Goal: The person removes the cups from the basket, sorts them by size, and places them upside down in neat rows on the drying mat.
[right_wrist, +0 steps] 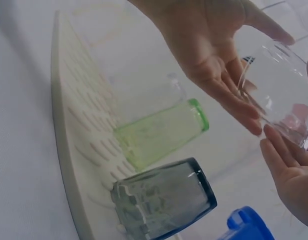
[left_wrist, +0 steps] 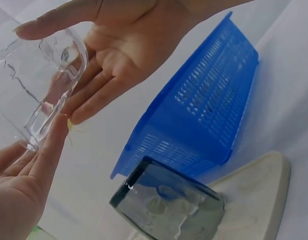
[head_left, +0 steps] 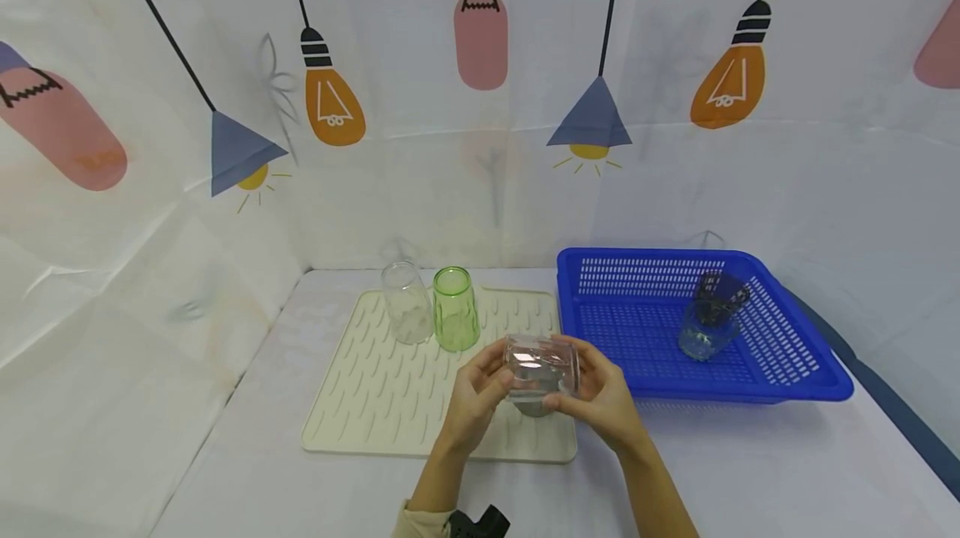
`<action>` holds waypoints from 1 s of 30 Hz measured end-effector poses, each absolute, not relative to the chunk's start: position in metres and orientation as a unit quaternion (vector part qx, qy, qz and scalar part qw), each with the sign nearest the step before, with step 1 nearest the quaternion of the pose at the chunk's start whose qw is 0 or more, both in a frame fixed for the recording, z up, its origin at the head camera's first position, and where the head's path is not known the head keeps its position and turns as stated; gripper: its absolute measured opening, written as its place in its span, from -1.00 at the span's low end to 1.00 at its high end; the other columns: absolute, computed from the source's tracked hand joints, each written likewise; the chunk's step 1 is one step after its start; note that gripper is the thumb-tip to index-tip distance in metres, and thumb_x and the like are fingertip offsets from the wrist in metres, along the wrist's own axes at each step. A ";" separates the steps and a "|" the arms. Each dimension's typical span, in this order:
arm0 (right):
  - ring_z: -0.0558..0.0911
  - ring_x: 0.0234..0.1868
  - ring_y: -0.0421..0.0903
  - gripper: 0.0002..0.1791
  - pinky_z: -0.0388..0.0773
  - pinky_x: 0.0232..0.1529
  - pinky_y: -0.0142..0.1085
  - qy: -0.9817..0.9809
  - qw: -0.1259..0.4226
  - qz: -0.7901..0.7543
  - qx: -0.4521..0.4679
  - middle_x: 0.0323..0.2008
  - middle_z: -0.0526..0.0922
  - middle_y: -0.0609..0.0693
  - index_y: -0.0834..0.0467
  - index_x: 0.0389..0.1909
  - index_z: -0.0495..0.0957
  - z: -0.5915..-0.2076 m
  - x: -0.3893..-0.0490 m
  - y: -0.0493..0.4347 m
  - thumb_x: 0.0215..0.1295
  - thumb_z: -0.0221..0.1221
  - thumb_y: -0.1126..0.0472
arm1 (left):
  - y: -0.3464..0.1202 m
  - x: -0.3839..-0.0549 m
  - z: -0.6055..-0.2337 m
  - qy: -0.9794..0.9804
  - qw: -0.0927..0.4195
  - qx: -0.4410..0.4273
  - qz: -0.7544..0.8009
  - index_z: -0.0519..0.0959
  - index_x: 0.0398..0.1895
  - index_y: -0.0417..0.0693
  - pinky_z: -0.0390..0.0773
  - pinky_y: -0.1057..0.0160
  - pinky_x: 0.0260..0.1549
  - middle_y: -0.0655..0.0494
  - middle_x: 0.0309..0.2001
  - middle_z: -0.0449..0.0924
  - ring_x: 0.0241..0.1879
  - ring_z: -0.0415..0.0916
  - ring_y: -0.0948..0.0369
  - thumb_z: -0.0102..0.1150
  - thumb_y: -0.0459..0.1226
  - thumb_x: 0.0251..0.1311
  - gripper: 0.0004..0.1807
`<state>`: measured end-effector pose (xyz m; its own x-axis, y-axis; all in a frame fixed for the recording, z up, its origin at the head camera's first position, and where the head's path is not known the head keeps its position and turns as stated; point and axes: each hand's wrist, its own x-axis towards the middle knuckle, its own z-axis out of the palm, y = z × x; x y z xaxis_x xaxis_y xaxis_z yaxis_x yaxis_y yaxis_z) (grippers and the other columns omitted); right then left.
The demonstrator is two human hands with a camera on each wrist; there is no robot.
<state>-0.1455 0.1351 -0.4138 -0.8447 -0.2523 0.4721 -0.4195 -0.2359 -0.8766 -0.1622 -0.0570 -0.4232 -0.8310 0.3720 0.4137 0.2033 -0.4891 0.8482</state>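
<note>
A smooth clear glass (head_left: 542, 363), held sideways in the air above the near right part of a cream ridged mat (head_left: 367, 417), could slip if the fingertip grip eased, and might then strike the grey glass (left_wrist: 168, 205) standing on the mat below. The left hand (head_left: 472, 396) holds one end and the right hand (head_left: 609, 404) the other, both angled inward, thumbs on the near side, fingers behind.
</note>
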 end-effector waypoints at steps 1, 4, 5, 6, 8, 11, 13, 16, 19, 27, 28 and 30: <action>0.54 0.10 -0.14 -0.27 0.54 0.07 -0.31 -0.615 0.058 0.738 0.270 0.08 0.51 -0.02 0.56 0.18 0.19 -0.414 -0.145 0.135 -0.03 0.30 0.54 | -0.058 -0.162 -0.423 0.514 0.055 0.285 0.807 0.04 0.26 -0.66 0.54 0.25 0.04 -0.48 0.14 0.32 0.10 0.47 0.20 0.02 -0.29 0.29 -0.32; 0.55 0.09 -0.14 -0.31 0.54 0.07 -0.32 -0.616 0.062 0.740 0.264 0.07 0.52 -0.02 0.55 0.17 0.20 -0.414 -0.145 0.135 0.00 0.28 0.54 | -0.064 -0.160 -0.426 0.556 0.056 0.277 0.782 0.07 0.29 -0.59 0.52 0.24 0.07 -0.52 0.17 0.27 0.12 0.45 0.24 -0.04 -0.22 0.35 -0.34; 0.55 0.08 -0.14 -0.31 0.53 0.07 -0.33 -0.617 0.062 0.739 0.261 0.07 0.52 -0.02 0.55 0.17 0.20 -0.414 -0.145 0.135 0.01 0.27 0.54 | -0.067 -0.159 -0.427 0.572 0.053 0.270 0.773 0.09 0.30 -0.57 0.51 0.24 0.07 -0.51 0.17 0.28 0.11 0.46 0.25 -0.06 -0.21 0.37 -0.36; 0.55 0.08 -0.14 -0.32 0.53 0.08 -0.34 -0.620 0.062 0.738 0.259 0.07 0.52 -0.01 0.55 0.17 0.20 -0.414 -0.145 0.134 0.01 0.27 0.55 | -0.070 -0.158 -0.429 0.588 0.050 0.262 0.764 0.10 0.30 -0.56 0.52 0.25 0.06 -0.51 0.16 0.28 0.11 0.46 0.23 -0.08 -0.22 0.39 -0.38; 0.56 0.07 -0.15 -0.31 0.52 0.08 -0.34 -0.625 0.061 0.736 0.252 0.06 0.52 0.01 0.56 0.17 0.19 -0.415 -0.145 0.134 0.00 0.26 0.55 | -0.077 -0.156 -0.434 0.611 0.038 0.252 0.749 0.12 0.28 -0.57 0.55 0.22 0.03 -0.53 0.14 0.30 0.12 0.47 0.09 -0.11 -0.28 0.40 -0.45; 0.57 0.05 -0.15 -0.29 0.52 0.08 -0.35 -0.636 0.060 0.732 0.234 0.06 0.51 0.15 0.56 0.17 0.20 -0.415 -0.146 0.134 -0.02 0.28 0.55 | -0.090 -0.152 -0.442 0.649 0.010 0.228 0.726 0.21 0.23 -0.55 0.59 0.23 -0.03 -0.50 0.07 0.39 0.09 0.47 -0.11 -0.04 -0.41 0.33 -0.52; 0.58 0.04 -0.15 -0.28 0.53 0.07 -0.34 -0.642 0.059 0.731 0.222 0.06 0.48 0.28 0.56 0.17 0.20 -0.416 -0.146 0.133 -0.04 0.30 0.53 | -0.099 -0.149 -0.448 0.679 -0.014 0.211 0.703 0.29 0.20 -0.50 0.60 0.25 -0.06 -0.44 0.01 0.47 0.05 0.49 -0.17 0.04 -0.45 0.27 -0.54; 0.58 0.04 -0.15 -0.26 0.53 0.07 -0.35 -0.647 0.056 0.730 0.212 0.05 0.44 0.40 0.56 0.17 0.20 -0.416 -0.147 0.133 -0.06 0.32 0.53 | -0.115 -0.145 -0.458 0.729 -0.059 0.181 0.657 0.41 0.14 -0.39 0.63 0.28 -0.13 -0.31 -0.07 0.57 -0.05 0.55 -0.14 0.16 -0.43 0.18 -0.56; 0.58 0.03 -0.15 -0.25 0.52 0.07 -0.37 -0.647 0.055 0.730 0.212 0.03 0.47 0.33 0.56 0.17 0.20 -0.417 -0.148 0.132 -0.07 0.32 0.53 | -0.132 -0.141 -0.467 0.777 -0.114 0.156 0.599 0.47 0.09 -0.34 0.65 0.23 -0.22 -0.23 -0.10 0.61 -0.11 0.58 -0.13 0.27 -0.37 0.11 -0.55; 0.57 0.00 -0.14 -0.27 0.54 0.05 -0.38 -0.650 0.050 0.725 0.224 -0.02 0.53 0.09 0.53 0.17 0.22 -0.420 -0.150 0.130 -0.05 0.31 0.52 | -0.178 -0.135 -0.485 0.875 -0.271 0.111 0.384 0.51 -0.08 -0.50 0.63 -0.08 -0.31 -0.32 -0.15 0.61 -0.17 0.58 -0.18 0.40 -0.39 -0.09 -0.51; 0.57 0.00 -0.14 -0.28 0.54 0.05 -0.38 -0.651 0.051 0.724 0.223 -0.02 0.53 0.10 0.53 0.17 0.23 -0.420 -0.150 0.130 -0.06 0.32 0.52 | -0.184 -0.134 -0.486 0.879 -0.281 0.104 0.370 0.51 -0.09 -0.51 0.61 -0.12 -0.28 -0.34 -0.15 0.60 -0.16 0.57 -0.21 0.41 -0.40 -0.12 -0.50; 0.57 0.00 -0.15 -0.28 0.53 0.06 -0.38 -0.654 0.052 0.722 0.221 -0.01 0.53 0.12 0.52 0.17 0.24 -0.421 -0.151 0.129 -0.06 0.32 0.51 | -0.195 -0.132 -0.488 0.884 -0.298 0.093 0.348 0.50 -0.11 -0.54 0.57 -0.21 -0.24 -0.39 -0.16 0.58 -0.16 0.55 -0.27 0.43 -0.41 -0.16 -0.49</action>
